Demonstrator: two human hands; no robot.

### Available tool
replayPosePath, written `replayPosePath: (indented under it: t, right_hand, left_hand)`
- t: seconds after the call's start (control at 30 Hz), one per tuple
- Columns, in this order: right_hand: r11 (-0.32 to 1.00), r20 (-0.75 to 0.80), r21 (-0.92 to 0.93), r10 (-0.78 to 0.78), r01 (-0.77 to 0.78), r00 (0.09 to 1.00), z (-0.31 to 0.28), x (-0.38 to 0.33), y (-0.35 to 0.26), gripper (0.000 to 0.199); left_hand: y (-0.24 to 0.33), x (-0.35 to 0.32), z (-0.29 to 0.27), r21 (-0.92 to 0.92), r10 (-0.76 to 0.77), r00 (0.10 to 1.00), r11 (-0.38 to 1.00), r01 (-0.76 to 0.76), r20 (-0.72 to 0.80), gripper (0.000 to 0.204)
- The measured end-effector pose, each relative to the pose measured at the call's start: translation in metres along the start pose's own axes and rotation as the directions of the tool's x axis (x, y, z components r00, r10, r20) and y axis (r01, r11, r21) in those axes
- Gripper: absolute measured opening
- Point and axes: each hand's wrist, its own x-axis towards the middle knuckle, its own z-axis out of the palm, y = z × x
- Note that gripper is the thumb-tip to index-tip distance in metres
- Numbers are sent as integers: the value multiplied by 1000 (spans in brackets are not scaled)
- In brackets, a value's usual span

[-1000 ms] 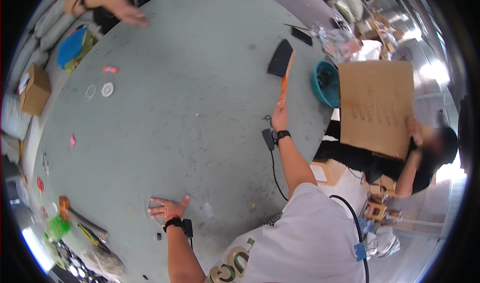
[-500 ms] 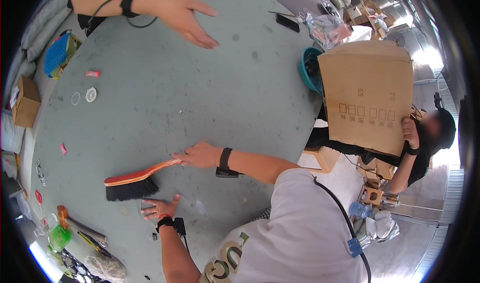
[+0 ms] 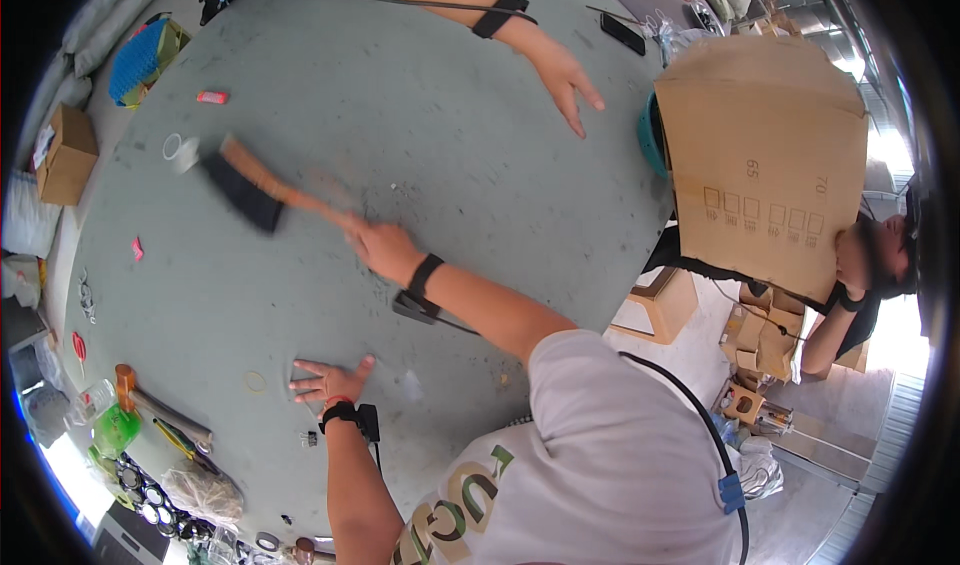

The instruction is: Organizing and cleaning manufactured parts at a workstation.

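Observation:
My right hand (image 3: 388, 252) is closed around the wooden handle of a brush (image 3: 262, 177) with black bristles, held out over the grey tabletop (image 3: 330, 295). The brush head is smeared by motion and comes right beside a small white round part (image 3: 186, 155). Whether the bristles touch the table I cannot tell. My left hand (image 3: 335, 381) lies flat on the table with fingers spread, near a thin yellowish ring (image 3: 256, 381) and a small metal clip (image 3: 308, 439). Small dark specks of debris (image 3: 394, 187) lie beyond my right hand.
Across the table reaches another person's bare hand (image 3: 565, 80). At right, a person holds a large cardboard box (image 3: 765, 155) beside a teal basin (image 3: 653, 137). A black phone (image 3: 622, 34) lies far right. A hammer (image 3: 165, 412) and clear bag (image 3: 203, 490) sit lower left.
My right hand has swung the brush away from me, toward the white round part. The other person's hand across the table has shifted right. My left hand still rests flat.

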Motion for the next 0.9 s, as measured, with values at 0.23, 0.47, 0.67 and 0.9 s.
replayPosePath:
  t: [0.23, 0.47, 0.67, 0.9]
  right_hand:
    - [972, 182, 34, -235, 232, 955, -29, -92, -1, 31]
    - [950, -123, 188, 275, -250, 953, -56, -24, -2, 34]
    - [970, -345, 187, 210, -153, 915, -48, 75, -7, 32]
    - [971, -372, 212, 184, -110, 910, -18, 127, -45, 30]
  left_hand:
    - [9, -19, -18, -13, 9, 998, 1000, -9, 64, 140]
    - [1, -23, -44, -45, -8, 990, 999, 15, 138, 141]
    - [-2, -21, -39, -95, 13, 988, 995, 1, 155, 137]
    - [-5, -21, -40, -105, 29, 983, 994, -9, 184, 139]
